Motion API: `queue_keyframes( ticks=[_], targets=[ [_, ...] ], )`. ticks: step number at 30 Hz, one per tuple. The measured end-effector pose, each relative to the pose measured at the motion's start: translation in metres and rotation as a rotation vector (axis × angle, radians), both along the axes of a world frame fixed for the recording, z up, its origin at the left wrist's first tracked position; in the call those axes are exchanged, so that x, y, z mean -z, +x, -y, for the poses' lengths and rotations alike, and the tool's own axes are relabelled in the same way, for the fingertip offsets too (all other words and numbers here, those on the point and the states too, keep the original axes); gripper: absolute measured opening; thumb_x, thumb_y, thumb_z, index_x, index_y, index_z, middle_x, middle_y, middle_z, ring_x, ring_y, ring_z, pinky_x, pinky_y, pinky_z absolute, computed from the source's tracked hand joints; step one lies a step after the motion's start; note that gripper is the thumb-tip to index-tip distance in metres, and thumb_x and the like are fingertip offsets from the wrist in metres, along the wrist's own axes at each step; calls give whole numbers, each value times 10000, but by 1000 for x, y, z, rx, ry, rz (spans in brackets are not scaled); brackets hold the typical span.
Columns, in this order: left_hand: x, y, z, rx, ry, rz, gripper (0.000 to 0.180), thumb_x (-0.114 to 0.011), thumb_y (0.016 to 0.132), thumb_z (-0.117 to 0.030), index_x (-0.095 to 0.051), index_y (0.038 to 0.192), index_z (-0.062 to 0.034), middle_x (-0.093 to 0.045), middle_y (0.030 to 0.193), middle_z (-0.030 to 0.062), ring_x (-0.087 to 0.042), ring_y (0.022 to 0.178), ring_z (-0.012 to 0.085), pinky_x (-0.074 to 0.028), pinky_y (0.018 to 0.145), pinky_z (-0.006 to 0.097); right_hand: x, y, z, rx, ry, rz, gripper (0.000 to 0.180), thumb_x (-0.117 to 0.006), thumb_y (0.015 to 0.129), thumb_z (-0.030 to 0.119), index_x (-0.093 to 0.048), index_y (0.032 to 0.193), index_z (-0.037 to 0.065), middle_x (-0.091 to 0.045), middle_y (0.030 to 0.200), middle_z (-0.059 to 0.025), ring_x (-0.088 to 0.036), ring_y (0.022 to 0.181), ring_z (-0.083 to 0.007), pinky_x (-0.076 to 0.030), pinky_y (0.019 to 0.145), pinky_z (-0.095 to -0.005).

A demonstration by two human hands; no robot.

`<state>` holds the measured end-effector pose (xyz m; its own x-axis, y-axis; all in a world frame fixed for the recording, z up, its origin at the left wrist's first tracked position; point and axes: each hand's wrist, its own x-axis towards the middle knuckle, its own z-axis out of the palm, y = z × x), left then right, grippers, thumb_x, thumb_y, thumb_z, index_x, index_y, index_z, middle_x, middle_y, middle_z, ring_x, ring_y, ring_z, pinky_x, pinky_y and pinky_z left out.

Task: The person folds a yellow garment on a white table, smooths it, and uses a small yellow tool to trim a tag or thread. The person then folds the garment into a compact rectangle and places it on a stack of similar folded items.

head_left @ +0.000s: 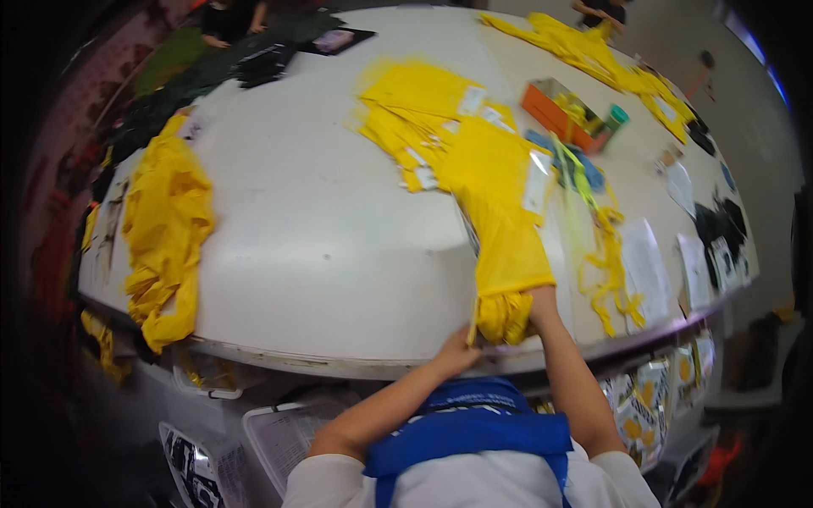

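At the table's near edge, my left hand [458,353] is closed on the left edge of a folded yellow garment [508,254]. My right hand [543,306] grips the garment's right side, its fingers mostly hidden by the cloth. Between both hands the garment's near end is bunched up. Its far part lies flat, with a white label patch on its right. Beyond it, a fanned stack of similar yellow garments [406,114] with white labels spreads over the table.
A crumpled yellow garment [167,229] lies on the white table [313,279] at left. An orange box [555,114], a green-lidded jar [616,117], yellow strips [611,262] and white paper [645,271] lie at right. Clear bins [292,436] stand below. Other people work at the far side.
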<state>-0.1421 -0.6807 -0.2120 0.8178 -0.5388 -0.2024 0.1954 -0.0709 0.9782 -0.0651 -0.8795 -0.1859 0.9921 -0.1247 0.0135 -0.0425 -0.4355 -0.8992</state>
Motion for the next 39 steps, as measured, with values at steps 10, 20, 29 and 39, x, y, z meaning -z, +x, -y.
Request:
queue_keyframes(
  ticks=[10, 20, 29, 39],
  targets=[
    [34, 1, -15, -22, -599, -770, 727, -561, 868, -560, -356, 1410, -120, -454, 1367, 68, -455, 1236, 199, -413, 981, 373, 41, -6, -23, -42, 253, -26, 479, -590, 858, 215, -507, 1269, -15, -536, 1299, -184, -489, 1221, -309, -388, 998, -356],
    [30, -2, 6, -93, -497, -469, 687, -752, 781, -372, -435, 1335, -121, -563, 1218, 25, -521, 1118, 160, -408, 962, 307, -7, -13, -70, -576, -786, 338, 472, -535, 855, 258, -525, 1278, 51, -478, 1346, -196, -407, 1261, -396, -287, 1049, -503],
    [50, 0, 5, -312, -405, -432, 784, -573, 738, -35, -208, 1432, -47, -472, 1304, 130, -479, 1193, 228, -391, 989, 302, -33, 12, -32, -410, -638, 248, 508, -589, 827, 336, -541, 1272, 96, -537, 1310, -128, -446, 1251, -326, -350, 1035, -402],
    [21, -4, -6, -245, -301, -533, 870, -490, 693, 35, -132, 1476, -91, -342, 1424, 104, -337, 1313, 223, -267, 1076, 312, 48, 5, 2, -393, -125, 6, 528, -592, 858, 361, -500, 1319, 119, -472, 1377, -118, -385, 1297, -313, -258, 1099, -421]
  ],
)
